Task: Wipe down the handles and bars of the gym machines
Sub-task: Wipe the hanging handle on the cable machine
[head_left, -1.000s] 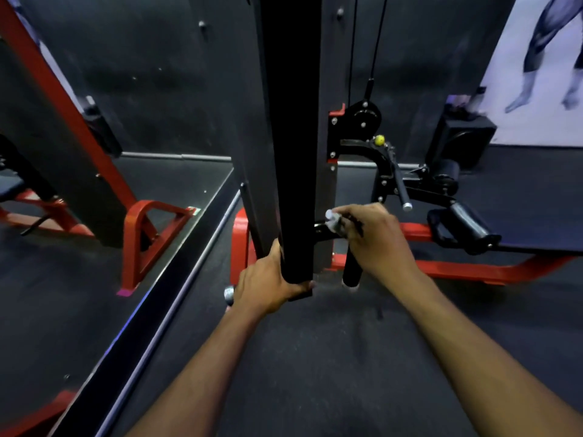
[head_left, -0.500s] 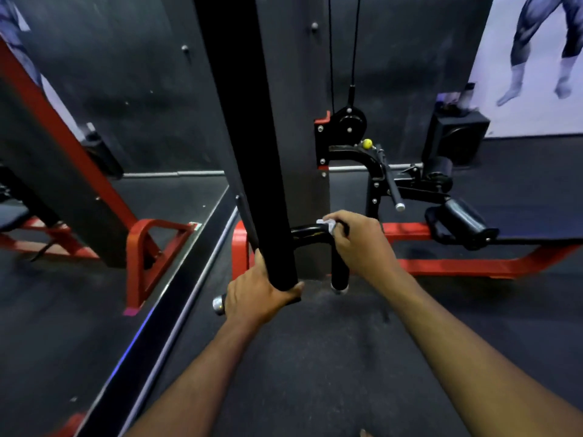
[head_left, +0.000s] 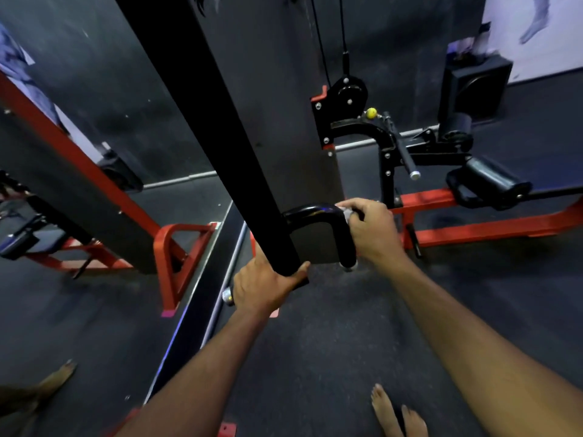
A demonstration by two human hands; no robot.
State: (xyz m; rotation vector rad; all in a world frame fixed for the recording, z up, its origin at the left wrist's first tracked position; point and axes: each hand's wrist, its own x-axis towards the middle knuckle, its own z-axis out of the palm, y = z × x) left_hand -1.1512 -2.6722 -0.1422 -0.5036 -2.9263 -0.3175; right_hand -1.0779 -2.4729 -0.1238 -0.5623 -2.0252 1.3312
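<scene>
1. The thick black padded vertical bar (head_left: 220, 146) is gripped near its lower end by the left hand (head_left: 265, 287), with the fingers curled round it and the thumb laid across its front.
2. The small crumpled grey-white cloth (head_left: 346, 214) is pinched in the right hand (head_left: 372, 228), whose fingers are folded tightly over it, and it is pressed against the bend of the glossy black curved metal handle (head_left: 318, 216).
3. The handle is seen just right of the padded bar, arching across and dropping to an end (head_left: 348, 263) below the right hand.
4. Compared with half a second ago, more of the handle's arch is exposed, and the cloth is found at its right bend rather than on top.
5. The grip of the left hand on the bar is unchanged.
6. A red steel floor frame (head_left: 473, 228) is seen behind the right hand, and bare toes (head_left: 394, 414) are seen on the dark rubber floor (head_left: 315, 357).
</scene>
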